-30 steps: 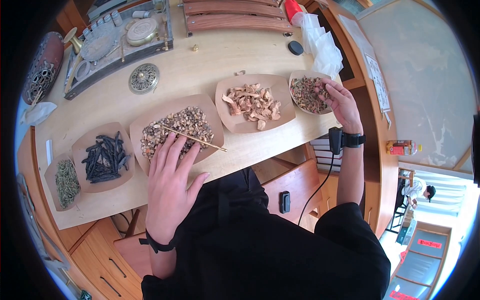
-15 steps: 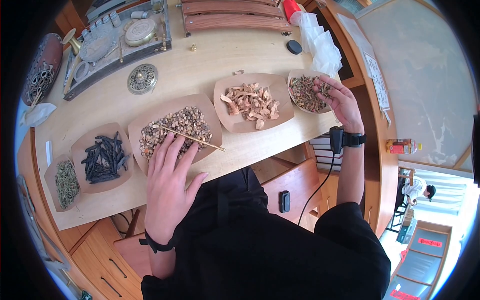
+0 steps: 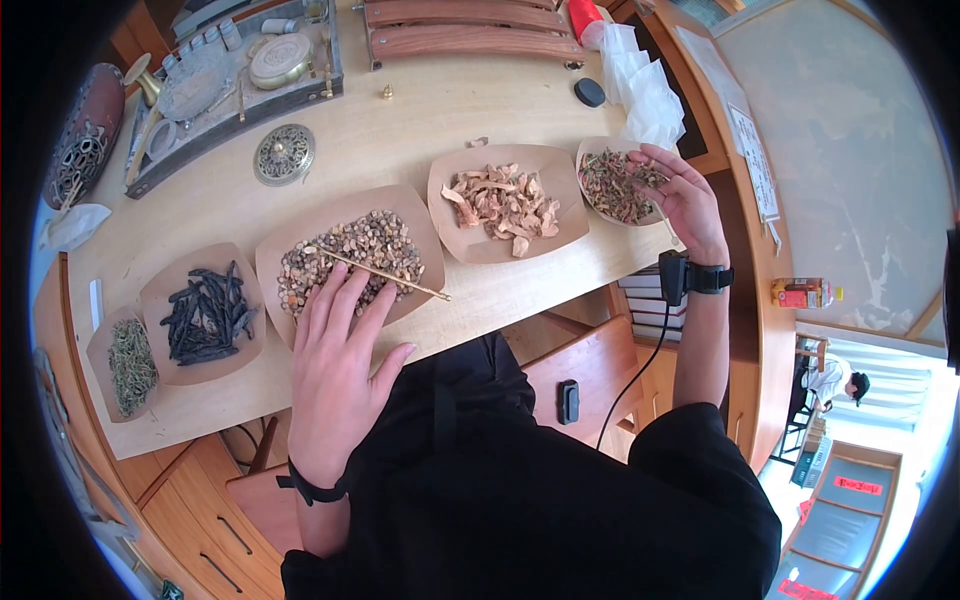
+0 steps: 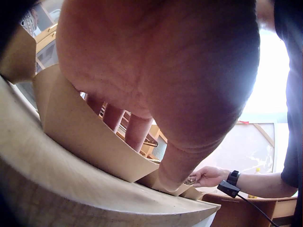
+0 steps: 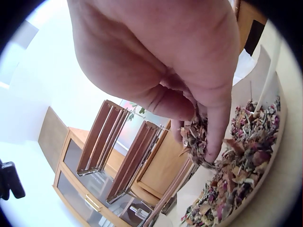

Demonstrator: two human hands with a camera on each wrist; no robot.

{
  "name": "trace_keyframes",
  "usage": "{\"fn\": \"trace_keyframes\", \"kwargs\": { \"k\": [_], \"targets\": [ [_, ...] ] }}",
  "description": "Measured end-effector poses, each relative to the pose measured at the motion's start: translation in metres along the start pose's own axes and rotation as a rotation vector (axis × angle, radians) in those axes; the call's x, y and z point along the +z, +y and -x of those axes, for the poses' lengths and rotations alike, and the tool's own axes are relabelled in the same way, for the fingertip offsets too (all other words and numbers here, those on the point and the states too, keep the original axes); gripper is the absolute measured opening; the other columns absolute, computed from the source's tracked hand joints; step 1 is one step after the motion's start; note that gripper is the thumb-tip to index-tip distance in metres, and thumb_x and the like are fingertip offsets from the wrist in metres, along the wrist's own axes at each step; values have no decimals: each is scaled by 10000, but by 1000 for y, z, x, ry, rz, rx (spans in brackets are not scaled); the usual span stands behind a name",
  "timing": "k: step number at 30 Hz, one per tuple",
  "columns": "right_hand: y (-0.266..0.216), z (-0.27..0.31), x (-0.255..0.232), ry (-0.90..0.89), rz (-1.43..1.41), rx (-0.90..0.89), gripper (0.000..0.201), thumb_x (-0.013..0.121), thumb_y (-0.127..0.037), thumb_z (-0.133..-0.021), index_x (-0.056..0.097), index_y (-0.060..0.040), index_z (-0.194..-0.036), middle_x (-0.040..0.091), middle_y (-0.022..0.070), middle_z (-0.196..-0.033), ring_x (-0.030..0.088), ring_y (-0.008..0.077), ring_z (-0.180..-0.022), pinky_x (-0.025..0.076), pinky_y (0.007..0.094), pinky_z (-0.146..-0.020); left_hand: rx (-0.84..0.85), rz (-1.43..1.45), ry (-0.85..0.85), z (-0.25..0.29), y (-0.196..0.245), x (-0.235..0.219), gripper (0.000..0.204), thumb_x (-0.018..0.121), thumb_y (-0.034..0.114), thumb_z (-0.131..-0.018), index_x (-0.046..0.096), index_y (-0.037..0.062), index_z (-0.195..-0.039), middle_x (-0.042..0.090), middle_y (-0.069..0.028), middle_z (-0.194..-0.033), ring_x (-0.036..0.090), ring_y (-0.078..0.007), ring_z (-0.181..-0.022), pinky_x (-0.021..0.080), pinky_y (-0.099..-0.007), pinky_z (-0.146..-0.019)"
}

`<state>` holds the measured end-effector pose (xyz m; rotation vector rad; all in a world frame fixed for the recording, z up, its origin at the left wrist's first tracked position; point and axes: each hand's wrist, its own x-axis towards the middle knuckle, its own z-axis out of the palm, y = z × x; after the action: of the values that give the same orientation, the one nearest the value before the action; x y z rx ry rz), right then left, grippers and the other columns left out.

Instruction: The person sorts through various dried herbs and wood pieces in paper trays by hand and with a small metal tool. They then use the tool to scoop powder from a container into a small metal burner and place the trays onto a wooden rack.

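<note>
At the right paper tray (image 3: 590, 150) of mixed dried petals and leaves (image 3: 612, 188), the right hand (image 3: 688, 205) pinches a clump of the mix (image 5: 195, 137) between thumb and fingers, just over the pile. The left hand (image 3: 338, 375) lies with fingers extended at the near edge of a larger tray (image 3: 275, 232) of small round brown pieces (image 3: 372, 240); its fingertips touch the near side of the contents. A thin brass stick (image 3: 400, 280) lies across that tray, by the left fingertips. In the left wrist view the left hand (image 4: 156, 71) is above the tray's folded wall (image 4: 94, 132).
Between the hands stands a tray of tan chips (image 3: 505, 205). Farther left are trays of dark pods (image 3: 210, 320) and green herb (image 3: 132, 365). Behind them are a pierced metal lid (image 3: 284, 155), a grey box (image 3: 240, 115) with jars, a wooden rack (image 3: 470, 45) and a black cap (image 3: 589, 92).
The right hand's fingers have shifted slightly over the petal mix, still holding a clump. The left hand stays in place beside the brass stick.
</note>
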<state>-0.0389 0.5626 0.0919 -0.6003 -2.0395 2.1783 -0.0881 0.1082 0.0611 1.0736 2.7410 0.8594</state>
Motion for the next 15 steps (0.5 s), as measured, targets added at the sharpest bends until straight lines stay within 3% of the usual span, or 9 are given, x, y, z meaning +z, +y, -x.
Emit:
{"fn": "trace_keyframes", "kwargs": {
  "k": [9,15],
  "targets": [
    [-1,2,4,11,35,-26,476,355,83,-940,500,99,-1393,599,219,-1360,615,290,-1239,509,388,-1052,0,3,6,0,0,0,522,773,239,-834,645,48,-1303,537,-152,-1405,447,-366,-1373,367,-487,-1133],
    [-4,7,15,83,293,-59,350,473,-45,-1023,590,26,-1345,670,152,-1272,671,226,-1158,557,302,-933,-2,7,7,0,0,1,523,773,241,-834,646,47,-1302,539,-156,-1403,448,-368,-1372,366,-489,-1133]
  ]
}}
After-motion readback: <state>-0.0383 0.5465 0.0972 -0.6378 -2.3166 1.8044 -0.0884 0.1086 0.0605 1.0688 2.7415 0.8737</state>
